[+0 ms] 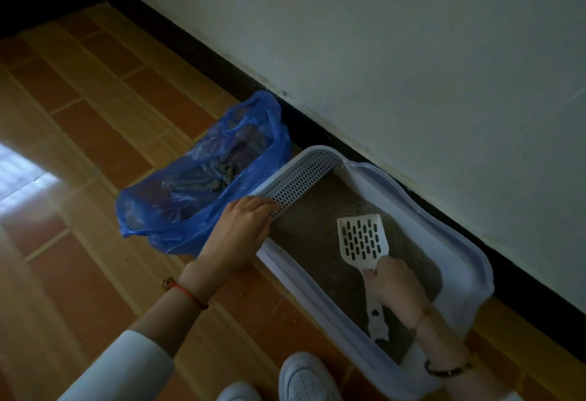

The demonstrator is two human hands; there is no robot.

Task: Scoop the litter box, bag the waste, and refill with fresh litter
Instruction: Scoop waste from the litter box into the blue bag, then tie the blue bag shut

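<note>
**A:** so what's in the shot? The litter box [469,261] is a white, smooth plastic tray with rounded corners, lower right of the frame, right along the dark baseboard [317,134]. Grainy tan litter [310,242] inside, plus a perforated grid panel [298,178] at its upper-left end.

**B:** and the hands?

**A:** The right hand [393,283] has its fingers wrapped round the handle of a white slotted scoop [363,237], thumb on top, blade lying over the litter. The left hand [244,226] rests on the grid's edge with its fingers fairly straight and close together.

**B:** bag?

**A:** A crinkly, see-through blue plastic bag [177,210] on the wood-look floor [79,153], left of the box and touching it. Greyish clumps [225,173] inside, but the dim light makes them hard to read. The near corner of the box is cut off at the bottom edge, beside white shoes [304,378].
</note>
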